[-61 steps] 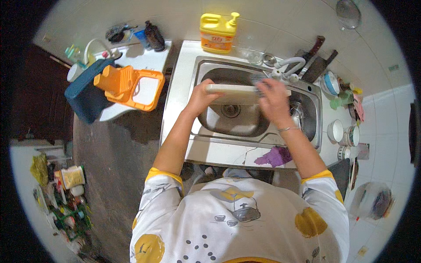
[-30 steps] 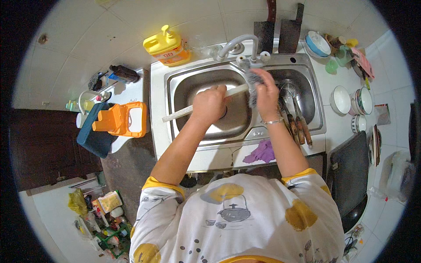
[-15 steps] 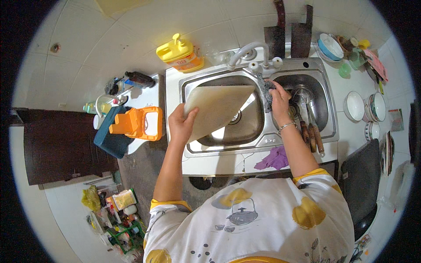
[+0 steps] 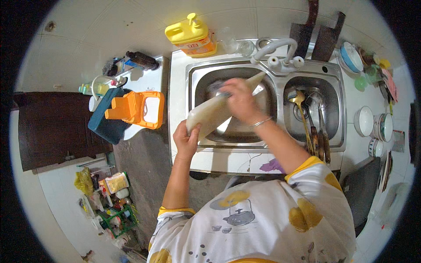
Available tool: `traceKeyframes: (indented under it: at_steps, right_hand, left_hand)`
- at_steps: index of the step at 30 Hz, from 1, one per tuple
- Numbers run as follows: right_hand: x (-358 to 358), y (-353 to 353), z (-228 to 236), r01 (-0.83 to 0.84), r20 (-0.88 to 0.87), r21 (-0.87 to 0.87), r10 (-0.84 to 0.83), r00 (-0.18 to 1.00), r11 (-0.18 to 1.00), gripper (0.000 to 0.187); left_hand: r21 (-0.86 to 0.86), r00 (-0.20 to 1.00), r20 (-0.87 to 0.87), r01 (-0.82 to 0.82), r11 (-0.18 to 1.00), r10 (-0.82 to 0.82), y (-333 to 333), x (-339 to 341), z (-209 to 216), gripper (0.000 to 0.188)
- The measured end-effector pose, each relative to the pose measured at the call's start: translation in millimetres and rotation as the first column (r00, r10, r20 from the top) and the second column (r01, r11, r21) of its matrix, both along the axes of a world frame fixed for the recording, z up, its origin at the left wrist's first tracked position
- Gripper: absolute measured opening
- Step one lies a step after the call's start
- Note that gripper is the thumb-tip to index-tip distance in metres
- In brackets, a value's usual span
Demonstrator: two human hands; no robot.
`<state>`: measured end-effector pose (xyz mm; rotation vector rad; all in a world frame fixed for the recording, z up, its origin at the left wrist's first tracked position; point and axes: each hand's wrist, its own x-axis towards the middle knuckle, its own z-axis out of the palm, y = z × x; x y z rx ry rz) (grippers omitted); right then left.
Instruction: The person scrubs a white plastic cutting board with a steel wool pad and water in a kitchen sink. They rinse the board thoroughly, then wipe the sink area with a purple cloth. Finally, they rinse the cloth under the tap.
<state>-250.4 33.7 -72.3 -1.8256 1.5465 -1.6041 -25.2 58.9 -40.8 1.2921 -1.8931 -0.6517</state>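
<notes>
My left hand [image 4: 186, 139] is closed around the lower left corner of a pale, flat cutting board [image 4: 209, 117], its thumb on the near face. The board is tilted over the left basin of a steel double sink [image 4: 191, 83]. My right hand [image 4: 242, 101], slightly smeared by motion, is at the board's upper edge. Under its fingers shows a bit of a dark grey mesh scrubber [image 4: 225, 94], mostly hidden by the hand. In the right basin lie a golden ladle [image 4: 297, 97] and several wooden-handled utensils [image 4: 320, 144].
Behind the sink stand a faucet [image 4: 280, 50], a yellow pump jug [image 4: 191, 38] and two cleavers [image 4: 301, 37] against the wall. White bowls [image 4: 363, 121] sit to the right. A purple cloth [image 4: 272, 165] lies at the counter's front edge. An orange plastic holder [image 4: 137, 109] is at left.
My right hand has moved left from above the sink divider onto the board, with the scrubber. The board has tipped more on edge. The view has shifted a little, uncovering the ladle.
</notes>
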Motion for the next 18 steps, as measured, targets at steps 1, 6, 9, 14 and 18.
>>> traceKeyframes:
  at_steps: [1, 6, 9, 14, 18]
  right_hand:
    - [-26.5, -7.6, -25.3, 0.042, -0.015, 0.078, -0.041, 0.999, 0.996, 0.026]
    - [-45.2, -16.1, -55.7, 0.094, -0.071, 0.09, -0.087, 0.994, 0.992, 0.024]
    - [17.7, 6.8, 24.0, -0.086, 0.037, 0.002, 0.086, 0.996, 0.996, 0.035]
    - [6.5, -9.4, -9.9, 0.032, -0.107, 0.039, -0.028, 0.994, 0.999, 0.036]
    - [-82.8, -29.1, -101.0, 0.213, -0.137, 0.307, -0.178, 0.974, 0.928, 0.03]
  left_hand:
    - [-0.032, 0.999, 0.033, 0.02, 0.999, -0.019, -2.6, -3.7, 1.6, 0.016]
    - [0.022, 0.997, 0.076, 0.019, 1.0, -0.02, -11.0, -3.3, 4.9, 0.016]
    - [-0.008, 0.994, 0.102, 0.031, 0.999, -0.03, -14.5, -2.0, 5.7, 0.016]
    - [-0.008, 0.996, 0.085, 0.021, 1.0, -0.02, -19.5, -1.0, 7.3, 0.016]
    - [-0.027, 0.993, 0.106, 0.054, 0.998, -0.05, -26.2, 0.0, 8.8, 0.017]
